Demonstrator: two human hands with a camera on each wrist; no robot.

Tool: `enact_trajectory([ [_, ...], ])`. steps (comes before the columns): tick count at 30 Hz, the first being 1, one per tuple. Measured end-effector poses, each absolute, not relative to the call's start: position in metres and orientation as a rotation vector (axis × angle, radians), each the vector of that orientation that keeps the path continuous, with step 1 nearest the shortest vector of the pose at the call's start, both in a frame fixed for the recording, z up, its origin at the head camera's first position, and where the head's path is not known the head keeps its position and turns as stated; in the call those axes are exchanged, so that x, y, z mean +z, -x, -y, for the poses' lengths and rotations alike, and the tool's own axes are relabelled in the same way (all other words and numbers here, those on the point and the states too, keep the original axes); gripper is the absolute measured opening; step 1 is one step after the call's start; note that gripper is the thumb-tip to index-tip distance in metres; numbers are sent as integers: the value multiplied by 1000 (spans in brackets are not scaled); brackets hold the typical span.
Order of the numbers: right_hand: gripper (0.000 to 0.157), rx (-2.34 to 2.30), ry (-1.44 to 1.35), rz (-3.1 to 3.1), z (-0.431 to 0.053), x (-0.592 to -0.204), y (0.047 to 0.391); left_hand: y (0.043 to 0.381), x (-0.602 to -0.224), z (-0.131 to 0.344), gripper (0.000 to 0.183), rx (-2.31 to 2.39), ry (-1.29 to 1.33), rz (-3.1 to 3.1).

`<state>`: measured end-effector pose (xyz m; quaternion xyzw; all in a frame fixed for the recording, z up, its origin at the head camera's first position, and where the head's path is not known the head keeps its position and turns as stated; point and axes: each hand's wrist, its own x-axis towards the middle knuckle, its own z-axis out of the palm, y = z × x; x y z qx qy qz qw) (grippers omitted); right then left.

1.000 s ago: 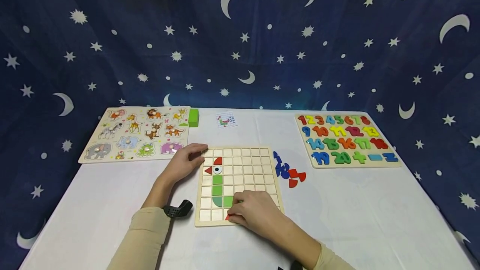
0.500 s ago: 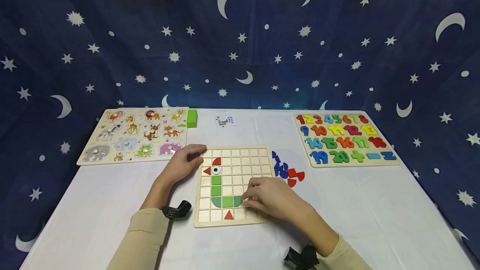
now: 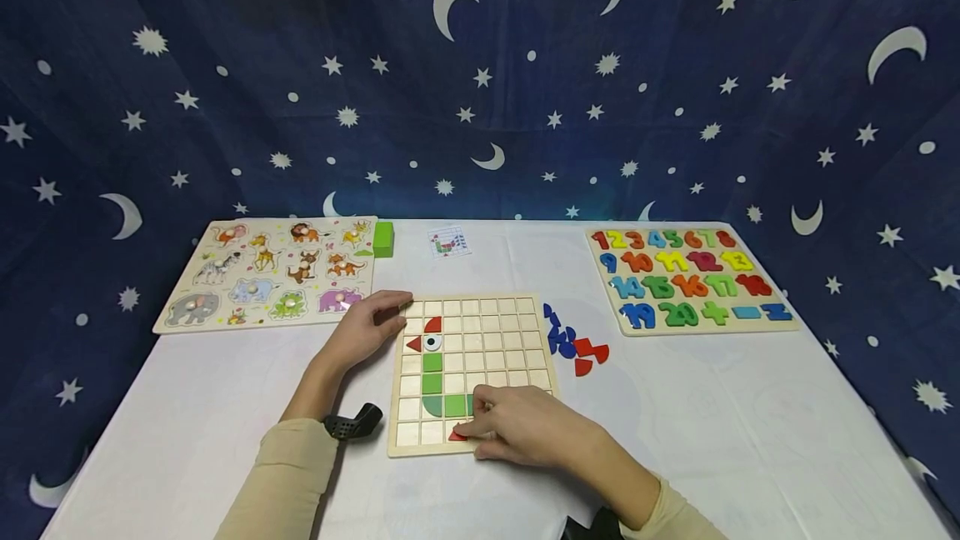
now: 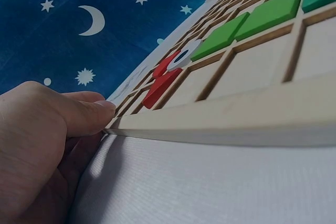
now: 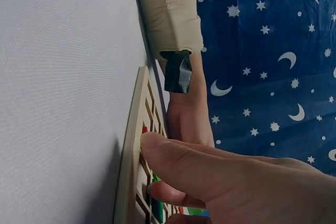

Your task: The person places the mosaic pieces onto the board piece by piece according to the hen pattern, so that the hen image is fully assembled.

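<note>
A wooden grid board (image 3: 423, 450) lies before me. My left hand (image 3: 360, 330) holds its far left corner, the thumb on the edge in the left wrist view. Low over the board's near side, my right hand (image 3: 528, 427) presses a fingertip on a red triangle (image 3: 454, 435) in the bottom row. Green squares (image 3: 432, 382), a dark green quarter circle (image 3: 432, 406), a round eye piece (image 3: 432, 342), a second red triangle (image 3: 414, 344) and a red quarter circle (image 3: 432, 324) sit in cells. Another dark green piece (image 3: 470, 405) is partly hidden by the right hand.
Loose blue pieces (image 3: 567, 349) and red pieces (image 3: 583, 367) lie right of the board. Behind it are a small pattern card (image 3: 450, 242) and a green block (image 3: 383, 239). An animal puzzle (image 3: 273, 273) lies at left, a number puzzle (image 3: 693, 280) at right.
My right hand moved off the red triangle to the right-hand dark green piece, then came back to touch the triangle. The left hand stays at the corner.
</note>
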<state>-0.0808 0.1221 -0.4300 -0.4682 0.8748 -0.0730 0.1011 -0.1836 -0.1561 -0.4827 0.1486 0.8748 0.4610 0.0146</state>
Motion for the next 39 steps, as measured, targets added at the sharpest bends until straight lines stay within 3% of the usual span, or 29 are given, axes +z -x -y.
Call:
enact_trajectory([
  [10,27,-320,1411,-2534,-127,-429,81,182,-485,155,41,1419,-454,-2729],
  [15,25,-462,1167,-2620,-152,-416,102,181,-486,155,42,1430,-453,-2726],
  [26,29,-588,539,-2754,-261,-424,157,179,-487,153,41,1417,-435,-2728],
  [39,22,-473,392,-2731,-269,-431,163,181,-484,155,41,1433,-438,-2720],
])
